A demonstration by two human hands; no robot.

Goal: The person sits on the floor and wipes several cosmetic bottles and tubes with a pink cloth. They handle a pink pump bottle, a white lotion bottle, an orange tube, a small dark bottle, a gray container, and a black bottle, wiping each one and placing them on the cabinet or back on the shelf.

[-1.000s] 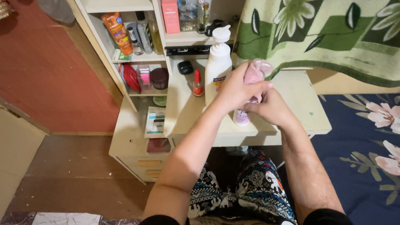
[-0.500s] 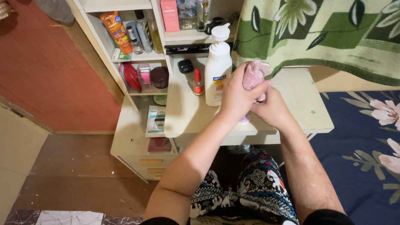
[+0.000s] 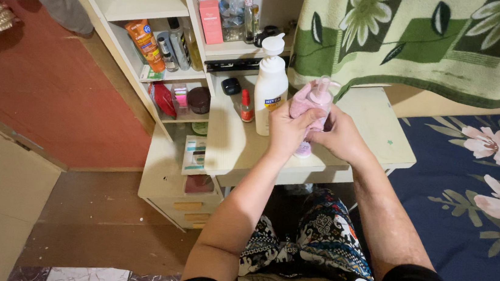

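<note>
A small pink pump bottle [image 3: 320, 98] stands on the cream table [image 3: 373, 125], its base [image 3: 303, 150] on the tabletop. My right hand [image 3: 341, 136] grips the bottle's body from the right. My left hand [image 3: 284, 131] presses a pink cloth [image 3: 299, 105] against the bottle's left side, just below the pump head. The two hands touch around the bottle, and its middle is hidden by my fingers.
A tall white pump bottle [image 3: 270, 87], a small red bottle [image 3: 245, 106] and a black object [image 3: 231, 85] stand to the left on the table. Shelves [image 3: 174, 75] hold several toiletries. A green flowered blanket [image 3: 407, 33] hangs behind; a blue floral bed [image 3: 478, 181] lies right.
The pink cloth has slid down from the bottle's top to its left side, uncovering the pump head. Both hands stay around the bottle.
</note>
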